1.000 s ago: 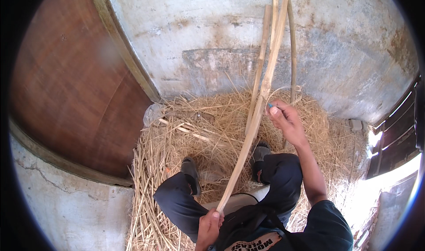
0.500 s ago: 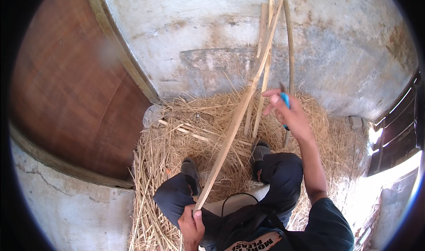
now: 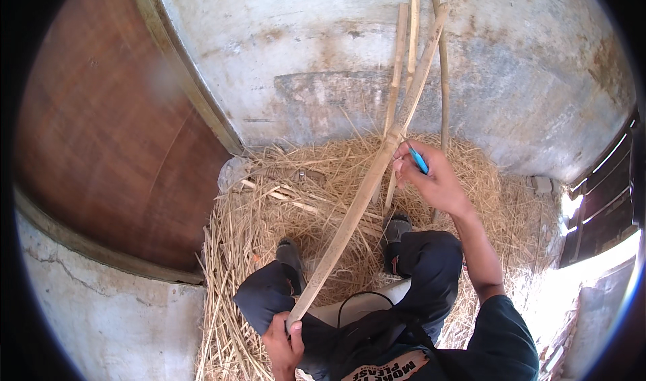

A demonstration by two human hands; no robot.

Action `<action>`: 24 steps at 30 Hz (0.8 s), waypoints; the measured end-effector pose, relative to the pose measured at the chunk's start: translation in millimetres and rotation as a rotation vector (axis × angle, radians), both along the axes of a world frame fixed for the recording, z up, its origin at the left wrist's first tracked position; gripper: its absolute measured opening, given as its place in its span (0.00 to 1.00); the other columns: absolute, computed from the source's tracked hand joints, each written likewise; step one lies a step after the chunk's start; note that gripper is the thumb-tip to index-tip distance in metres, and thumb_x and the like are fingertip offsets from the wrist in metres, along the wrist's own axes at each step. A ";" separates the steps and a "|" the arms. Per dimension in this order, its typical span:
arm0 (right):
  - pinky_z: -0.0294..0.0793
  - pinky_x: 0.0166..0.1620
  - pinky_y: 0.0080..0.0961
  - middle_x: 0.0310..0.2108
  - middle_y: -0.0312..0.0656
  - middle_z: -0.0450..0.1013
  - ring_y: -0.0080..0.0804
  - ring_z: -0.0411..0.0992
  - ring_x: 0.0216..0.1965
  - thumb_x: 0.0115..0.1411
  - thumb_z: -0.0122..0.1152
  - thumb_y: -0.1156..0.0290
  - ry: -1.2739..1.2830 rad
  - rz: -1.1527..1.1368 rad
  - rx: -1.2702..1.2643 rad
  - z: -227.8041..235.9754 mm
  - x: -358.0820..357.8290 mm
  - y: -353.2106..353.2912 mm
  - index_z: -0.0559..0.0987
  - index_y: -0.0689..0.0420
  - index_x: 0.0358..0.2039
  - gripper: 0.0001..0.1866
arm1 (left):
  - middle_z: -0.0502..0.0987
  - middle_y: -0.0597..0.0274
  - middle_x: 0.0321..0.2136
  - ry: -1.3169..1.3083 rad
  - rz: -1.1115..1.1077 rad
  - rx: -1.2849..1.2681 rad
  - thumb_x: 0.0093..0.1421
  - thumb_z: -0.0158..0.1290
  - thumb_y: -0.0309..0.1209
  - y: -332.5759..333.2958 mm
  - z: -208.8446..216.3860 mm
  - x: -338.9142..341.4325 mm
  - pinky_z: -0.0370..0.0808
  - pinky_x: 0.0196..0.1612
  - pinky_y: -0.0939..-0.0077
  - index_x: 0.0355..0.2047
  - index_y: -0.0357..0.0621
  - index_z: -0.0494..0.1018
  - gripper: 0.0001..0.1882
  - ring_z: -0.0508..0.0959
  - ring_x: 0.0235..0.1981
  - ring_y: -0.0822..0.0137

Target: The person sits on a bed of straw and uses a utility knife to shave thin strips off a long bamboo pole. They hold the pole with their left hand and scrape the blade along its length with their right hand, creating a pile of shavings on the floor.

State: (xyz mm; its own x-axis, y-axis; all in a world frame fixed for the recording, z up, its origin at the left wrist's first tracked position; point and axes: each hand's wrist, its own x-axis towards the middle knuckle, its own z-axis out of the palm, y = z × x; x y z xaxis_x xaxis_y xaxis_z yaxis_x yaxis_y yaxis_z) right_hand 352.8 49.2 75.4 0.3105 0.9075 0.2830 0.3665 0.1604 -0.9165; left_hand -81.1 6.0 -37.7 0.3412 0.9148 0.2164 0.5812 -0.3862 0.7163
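Observation:
My left hand (image 3: pixel 284 346) grips the lower end of a long bamboo strip (image 3: pixel 367 186) that slants up and to the right, with its top against the wall. Beside the strip's middle, my right hand (image 3: pixel 431 176) holds a small blue pen-like tool (image 3: pixel 418 159), its fingertips touching the strip. Two or three more bamboo sticks (image 3: pixel 412 51) lean upright against the wall behind. My legs in dark trousers and grey shoes (image 3: pixel 396 230) rest on the straw.
A thick pile of dry straw (image 3: pixel 282 199) covers the floor under me. A stained grey plastered wall (image 3: pixel 323 58) rises ahead, a brown wooden door (image 3: pixel 101 132) stands at the left, and a dark slatted shutter (image 3: pixel 609 199) is at the right.
My left hand slid down and left along the strip's lower end. My right hand, first on the strip bare, now holds the blue tool against its middle.

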 end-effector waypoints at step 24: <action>0.76 0.29 0.24 0.34 0.42 0.83 0.24 0.78 0.27 0.69 0.69 0.70 -0.098 0.902 -0.511 30.1 93.0 5.3 0.84 0.67 0.42 0.11 | 0.73 0.57 0.18 0.112 -0.054 -0.045 0.75 0.53 0.52 15.8 28.6 -59.6 0.68 0.24 0.66 0.38 0.37 0.77 0.26 0.76 0.18 0.60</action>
State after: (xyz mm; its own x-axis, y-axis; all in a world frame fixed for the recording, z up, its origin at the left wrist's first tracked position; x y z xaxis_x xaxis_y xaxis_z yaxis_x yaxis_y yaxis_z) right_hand 445.8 54.5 105.5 -0.5468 0.8098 -0.2129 0.3796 0.0131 -0.9250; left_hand -140.6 21.8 -9.0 0.4096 0.9025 0.1335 0.6376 -0.3878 0.6656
